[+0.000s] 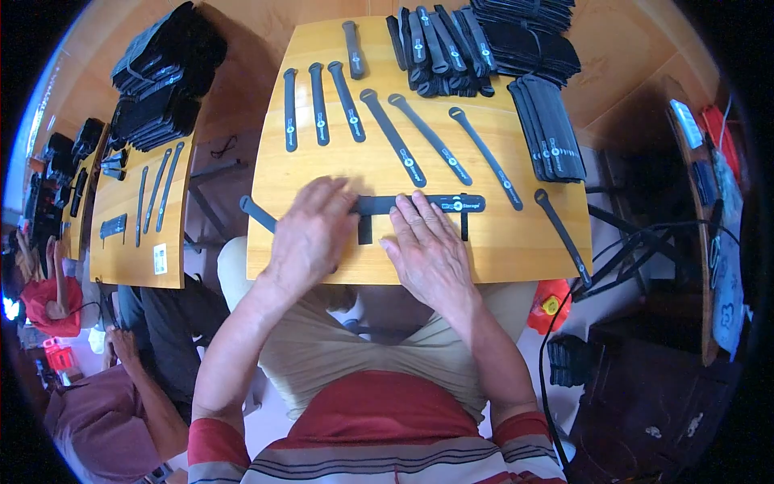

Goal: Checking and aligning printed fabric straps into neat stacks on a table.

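Both hands lie flat, fingers spread and pressing down, on a black strap (419, 204) that runs crosswise over the near part of the wooden surface (516, 250) at the centre of the frame. The left hand (310, 234) covers the strap's left stretch, whose rounded end (254, 210) pokes out past the surface's left edge; the right hand (427, 250) rests its fingertips on the middle, just left of the white printed patch. Neither hand is closed around anything; they are open and only bear on the strap. Short black tabs hang from the strap toward the near edge. Judging by the layout, the work looks well along but far from finished: a row of single straps (403, 137) lies fanned out across the middle of the surface, bundled straps (439, 48) sit at the upper middle, a neat stack (552, 129) at the upper right, and a larger dark heap (528, 36) lies beyond it, so plenty appears still to be handled. Open room is scarce: bare wood shows only in the strip at lower right and a patch at the left. One loose strap (564, 234) at the right overhangs the edge. A second surface (137, 242) at the left carries more straps, with other people seated below it.
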The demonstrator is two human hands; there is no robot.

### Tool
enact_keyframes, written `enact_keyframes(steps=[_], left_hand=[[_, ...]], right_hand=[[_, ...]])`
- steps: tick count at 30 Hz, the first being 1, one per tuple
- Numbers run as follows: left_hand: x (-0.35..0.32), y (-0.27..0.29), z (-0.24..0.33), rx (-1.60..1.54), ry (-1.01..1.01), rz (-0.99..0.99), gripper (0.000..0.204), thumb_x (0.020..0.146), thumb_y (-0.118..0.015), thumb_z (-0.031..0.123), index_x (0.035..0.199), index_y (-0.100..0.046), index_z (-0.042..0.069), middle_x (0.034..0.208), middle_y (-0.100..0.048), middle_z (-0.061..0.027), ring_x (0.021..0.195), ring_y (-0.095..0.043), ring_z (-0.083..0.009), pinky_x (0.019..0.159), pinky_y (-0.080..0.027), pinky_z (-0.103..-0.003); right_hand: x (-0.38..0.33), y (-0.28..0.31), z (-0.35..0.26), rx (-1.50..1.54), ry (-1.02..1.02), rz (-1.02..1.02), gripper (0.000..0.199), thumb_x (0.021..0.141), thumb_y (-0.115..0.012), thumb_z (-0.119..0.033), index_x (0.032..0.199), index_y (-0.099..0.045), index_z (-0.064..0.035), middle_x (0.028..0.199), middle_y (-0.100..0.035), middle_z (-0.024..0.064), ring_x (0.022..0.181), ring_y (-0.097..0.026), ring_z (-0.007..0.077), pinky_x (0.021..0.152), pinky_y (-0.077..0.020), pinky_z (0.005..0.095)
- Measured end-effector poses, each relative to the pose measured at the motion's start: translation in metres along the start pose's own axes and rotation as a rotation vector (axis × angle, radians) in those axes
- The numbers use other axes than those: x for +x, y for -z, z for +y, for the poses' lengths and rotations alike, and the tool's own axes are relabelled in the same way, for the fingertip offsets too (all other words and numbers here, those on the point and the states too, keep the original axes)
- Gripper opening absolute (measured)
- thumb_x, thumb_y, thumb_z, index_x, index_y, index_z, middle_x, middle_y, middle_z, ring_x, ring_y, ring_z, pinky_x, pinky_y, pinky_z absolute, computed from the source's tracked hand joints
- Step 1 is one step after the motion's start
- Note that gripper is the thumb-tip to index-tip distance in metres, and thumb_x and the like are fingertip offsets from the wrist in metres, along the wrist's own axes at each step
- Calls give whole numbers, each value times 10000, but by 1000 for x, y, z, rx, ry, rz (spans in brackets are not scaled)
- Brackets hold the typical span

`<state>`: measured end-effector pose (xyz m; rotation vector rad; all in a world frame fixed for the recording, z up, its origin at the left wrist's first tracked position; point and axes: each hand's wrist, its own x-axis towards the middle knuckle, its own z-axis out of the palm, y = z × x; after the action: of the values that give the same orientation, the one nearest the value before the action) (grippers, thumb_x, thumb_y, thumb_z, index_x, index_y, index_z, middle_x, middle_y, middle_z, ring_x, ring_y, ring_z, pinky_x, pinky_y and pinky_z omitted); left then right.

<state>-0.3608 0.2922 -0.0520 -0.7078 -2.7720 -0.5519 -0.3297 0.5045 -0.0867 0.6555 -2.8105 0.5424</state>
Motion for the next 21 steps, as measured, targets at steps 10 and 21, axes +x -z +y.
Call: enact_keyframes(steps=[10, 21], left_hand=[[-16, -18, 9, 177, -98, -210, 509, 1006, -586, 323, 1424, -555, 34, 1540, -495, -112, 1449, -437, -274, 1175, -363, -471], [-21, -15, 7, 217, -72, -230, 521, 1037, -532, 360, 1445, -535, 37, 1569, -462, -106, 1469, -408, -266, 1197, -329, -465]], right_hand=[[-4, -3, 6, 42, 4, 7, 475, 1008, -585, -321, 1327, -618, 30, 1463, -556, 178, 1439, -436, 329, 1208, -316, 448], [-33, 12, 44, -89, -143, 61, 489, 986, -605, -345, 1322, -631, 10, 1460, -563, 164, 1427, -444, 330, 1210, -283, 490]])
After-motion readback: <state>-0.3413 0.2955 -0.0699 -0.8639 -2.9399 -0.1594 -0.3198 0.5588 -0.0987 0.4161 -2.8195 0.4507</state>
